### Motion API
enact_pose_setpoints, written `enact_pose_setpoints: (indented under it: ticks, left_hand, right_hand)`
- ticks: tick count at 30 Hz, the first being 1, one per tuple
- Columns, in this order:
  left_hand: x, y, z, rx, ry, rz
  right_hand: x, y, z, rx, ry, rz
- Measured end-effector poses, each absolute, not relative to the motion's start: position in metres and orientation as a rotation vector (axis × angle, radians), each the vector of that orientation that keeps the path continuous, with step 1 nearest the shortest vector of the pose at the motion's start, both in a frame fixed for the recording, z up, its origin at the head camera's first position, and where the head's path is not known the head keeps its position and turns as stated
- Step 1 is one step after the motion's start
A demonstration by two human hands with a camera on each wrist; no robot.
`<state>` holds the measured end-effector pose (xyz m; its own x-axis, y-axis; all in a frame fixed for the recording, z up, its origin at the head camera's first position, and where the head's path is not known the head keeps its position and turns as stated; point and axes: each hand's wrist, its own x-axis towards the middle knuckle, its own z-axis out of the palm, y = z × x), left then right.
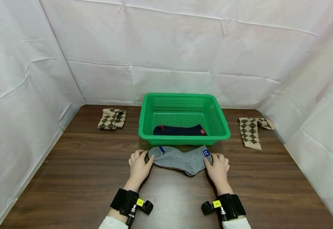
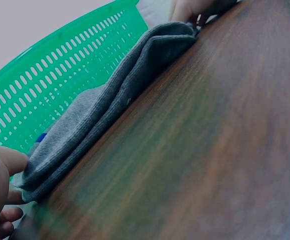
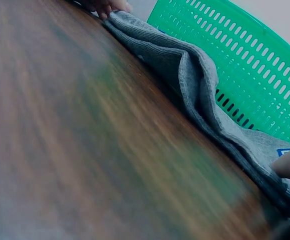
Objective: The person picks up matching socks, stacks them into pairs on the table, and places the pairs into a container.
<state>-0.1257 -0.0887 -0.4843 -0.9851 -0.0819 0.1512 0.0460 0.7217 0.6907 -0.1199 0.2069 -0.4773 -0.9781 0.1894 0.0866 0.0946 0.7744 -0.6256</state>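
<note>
A pair of grey socks [image 1: 178, 159], one layered over the other, lies stretched sideways on the table in front of the green basket [image 1: 184, 138]. My left hand [image 1: 139, 165] pinches the toe end, near a blue stripe, with the thumb on top. At the cuff end, beside a blue logo patch, my right hand [image 1: 218, 170] pinches the socks the same way. Both wrist views show the two grey layers [image 2: 92, 122] edge on, low over the wood, with the thumb [image 3: 289, 162] of the right hand pressing on the cuff. Some fingers are hidden beneath the fabric.
Inside the basket lies a dark navy sock [image 1: 180, 130] with red marks. A folded checkered sock [image 1: 112, 119] rests at the back left of the brown table [image 1: 80, 171]; another checkered sock [image 1: 250, 132], bent, lies at the right. White sheets [image 1: 172, 47] enclose the back and sides.
</note>
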Motion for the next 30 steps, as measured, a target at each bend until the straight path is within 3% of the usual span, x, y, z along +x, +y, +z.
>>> enact_pose_setpoints:
  ticks: [15,30]
  left_hand:
    - [-0.1255,-0.0878,-0.4867,-0.053,-2.648,-1.149]
    - [-0.1244,-0.0867,-0.4788,-0.014,-2.459,-1.751]
  right_hand:
    - [-0.1222,0.2035,-0.4780,-0.205,-2.711,1.356]
    - [-0.1228,0.2045,-0.4755,-0.265,-2.586,1.505]
